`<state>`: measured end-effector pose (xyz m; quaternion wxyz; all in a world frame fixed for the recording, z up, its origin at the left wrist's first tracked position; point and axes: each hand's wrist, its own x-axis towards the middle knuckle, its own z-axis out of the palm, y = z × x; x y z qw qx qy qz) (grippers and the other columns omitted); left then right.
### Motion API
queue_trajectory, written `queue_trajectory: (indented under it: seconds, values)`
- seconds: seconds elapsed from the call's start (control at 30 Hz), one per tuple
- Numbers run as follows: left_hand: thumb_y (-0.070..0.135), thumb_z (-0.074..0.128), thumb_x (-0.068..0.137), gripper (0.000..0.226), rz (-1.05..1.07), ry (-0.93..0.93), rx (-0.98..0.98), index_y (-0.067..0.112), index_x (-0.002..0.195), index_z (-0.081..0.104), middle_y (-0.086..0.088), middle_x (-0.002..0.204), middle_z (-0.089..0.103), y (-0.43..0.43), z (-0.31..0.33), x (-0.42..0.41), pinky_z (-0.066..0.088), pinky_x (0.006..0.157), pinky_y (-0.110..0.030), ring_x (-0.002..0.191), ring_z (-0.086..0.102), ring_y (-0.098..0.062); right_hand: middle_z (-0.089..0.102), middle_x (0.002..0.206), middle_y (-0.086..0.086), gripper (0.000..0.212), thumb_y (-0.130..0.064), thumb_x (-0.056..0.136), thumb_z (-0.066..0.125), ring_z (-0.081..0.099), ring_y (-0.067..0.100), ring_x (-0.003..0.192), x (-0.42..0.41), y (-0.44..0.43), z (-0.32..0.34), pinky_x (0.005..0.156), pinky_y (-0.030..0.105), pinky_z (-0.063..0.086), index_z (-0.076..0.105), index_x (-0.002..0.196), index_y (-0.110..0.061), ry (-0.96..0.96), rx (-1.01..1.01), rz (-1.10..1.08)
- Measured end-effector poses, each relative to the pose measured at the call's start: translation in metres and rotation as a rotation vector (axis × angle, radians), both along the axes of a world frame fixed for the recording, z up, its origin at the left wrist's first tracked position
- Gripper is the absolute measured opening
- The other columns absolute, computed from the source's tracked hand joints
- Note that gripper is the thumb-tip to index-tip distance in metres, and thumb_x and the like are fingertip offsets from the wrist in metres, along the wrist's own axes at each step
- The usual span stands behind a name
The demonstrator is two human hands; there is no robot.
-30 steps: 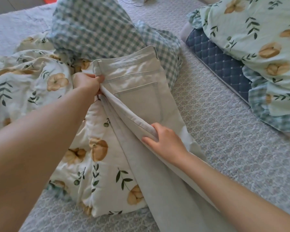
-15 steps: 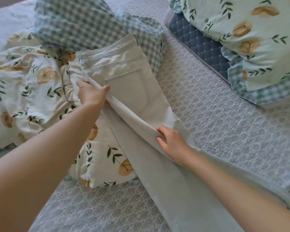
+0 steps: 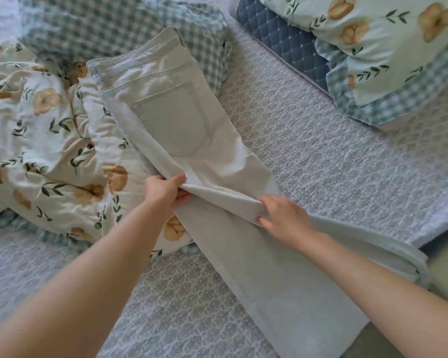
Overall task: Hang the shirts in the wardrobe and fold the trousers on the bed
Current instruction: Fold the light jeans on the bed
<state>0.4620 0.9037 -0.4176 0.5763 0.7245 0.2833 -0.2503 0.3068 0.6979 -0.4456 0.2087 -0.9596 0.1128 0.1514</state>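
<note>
On the bed (image 3: 321,140), both hands (image 3: 164,191) (image 3: 282,215) pinch the trousers' (image 3: 181,112) soft, limp-looking upper-leg edge, best gripped along that seam.

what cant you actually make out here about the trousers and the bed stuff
- Front of the trousers, head view: only the back pocket side faces up.
- Leg ends: one runs off the bed's near edge, hem hidden.
- Fabric under the left hand and right hand: covered by each grip.
- Floral duvet: cut off at the left edge.
- Pillows: cut off top right.
- Wardrobe, shirts: out of view.
</note>
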Motion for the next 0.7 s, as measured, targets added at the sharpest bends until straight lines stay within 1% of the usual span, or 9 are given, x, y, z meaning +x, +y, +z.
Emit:
queue_trajectory:
  seconds: [0.07, 0.13, 0.2, 0.3, 0.4, 0.5, 0.57, 0.63, 0.7]
  values:
    - [0.011, 0.07, 0.089, 0.021, -0.012, -0.019, 0.013, 0.001, 0.103, 0.059, -0.013, 0.093, 0.068, 0.002, -0.002, -0.001, 0.06, 0.057, -0.032, 0.075, 0.071, -0.025, 0.058, 0.114, 0.0, 0.028, -0.034, 0.09, 0.058, 0.055, 0.025, 0.106, -0.025, -0.021, -0.004, 0.081, 0.036, 0.045, 0.052, 0.114, -0.02, 0.004, -0.078, -0.037]
    - [0.012, 0.071, 0.088, 0.023, -0.015, -0.035, 0.028, 0.0, 0.104, 0.059, -0.013, 0.094, 0.068, 0.003, -0.004, 0.0, 0.06, 0.056, -0.032, 0.074, 0.071, -0.025, 0.059, 0.107, -0.001, 0.023, -0.028, 0.089, 0.059, 0.057, 0.025, 0.101, -0.049, -0.034, -0.008, 0.073, 0.035, 0.044, 0.053, 0.11, -0.019, -0.054, -0.107, -0.071]
    - [0.013, 0.072, 0.088, 0.02, 0.001, -0.047, 0.051, 0.001, 0.099, 0.06, -0.014, 0.095, 0.068, 0.003, -0.006, -0.002, 0.06, 0.057, -0.033, 0.074, 0.072, -0.026, 0.061, 0.098, 0.0, 0.019, -0.02, 0.086, 0.064, 0.059, 0.026, 0.092, -0.07, -0.038, -0.009, 0.066, 0.034, 0.042, 0.057, 0.103, -0.017, -0.121, -0.102, -0.084]
    - [0.016, 0.068, 0.091, 0.015, 0.035, -0.071, 0.087, 0.005, 0.09, 0.059, -0.015, 0.094, 0.069, 0.003, -0.01, -0.01, 0.059, 0.057, -0.034, 0.072, 0.072, -0.026, 0.061, 0.086, 0.001, 0.021, -0.012, 0.076, 0.075, 0.061, 0.027, 0.077, -0.095, -0.031, -0.007, 0.057, 0.033, 0.045, 0.06, 0.091, -0.014, -0.226, -0.099, -0.042]
    - [0.023, 0.058, 0.096, 0.019, 0.005, -0.072, 0.152, 0.005, 0.094, 0.059, -0.015, 0.09, 0.069, -0.001, -0.007, -0.024, 0.058, 0.052, -0.033, 0.069, 0.072, -0.027, 0.062, 0.083, 0.0, 0.026, -0.008, 0.069, 0.079, 0.061, 0.026, 0.074, -0.111, -0.016, -0.004, 0.055, 0.032, 0.046, 0.06, 0.086, -0.013, -0.3, -0.068, -0.029]
    - [0.022, 0.06, 0.094, 0.02, -0.063, -0.013, 0.141, 0.003, 0.1, 0.058, -0.014, 0.085, 0.069, -0.01, -0.001, -0.048, 0.058, 0.049, -0.031, 0.067, 0.07, -0.025, 0.059, 0.08, -0.002, 0.027, -0.008, 0.069, 0.08, 0.059, 0.024, 0.073, -0.127, 0.004, -0.003, 0.054, 0.033, 0.046, 0.059, 0.085, -0.015, -0.33, -0.039, -0.056]
    - [0.016, 0.066, 0.09, 0.02, -0.117, 0.026, 0.089, 0.003, 0.102, 0.058, -0.014, 0.089, 0.069, -0.017, -0.003, -0.068, 0.062, 0.06, -0.036, 0.072, 0.071, -0.026, 0.059, 0.079, -0.002, 0.028, -0.006, 0.068, 0.08, 0.058, 0.023, 0.071, -0.137, 0.02, -0.007, 0.053, 0.034, 0.047, 0.061, 0.085, -0.015, -0.34, -0.021, -0.055]
    - [0.012, 0.069, 0.088, 0.017, -0.208, 0.073, 0.076, 0.003, 0.098, 0.058, -0.017, 0.097, 0.069, -0.02, -0.01, -0.088, 0.062, 0.071, -0.042, 0.081, 0.072, -0.029, 0.059, 0.079, -0.002, 0.031, -0.001, 0.067, 0.08, 0.057, 0.022, 0.069, -0.148, 0.035, -0.014, 0.053, 0.032, 0.047, 0.064, 0.088, -0.015, -0.346, -0.011, -0.042]
    - [0.009, 0.066, 0.089, 0.014, -0.27, 0.109, 0.087, 0.002, 0.098, 0.059, -0.017, 0.105, 0.067, -0.019, -0.019, -0.105, 0.062, 0.069, -0.043, 0.088, 0.07, -0.032, 0.059, 0.079, -0.003, 0.038, 0.005, 0.063, 0.08, 0.056, 0.02, 0.069, -0.159, 0.048, -0.02, 0.054, 0.029, 0.045, 0.066, 0.092, -0.015, -0.338, -0.015, -0.02]
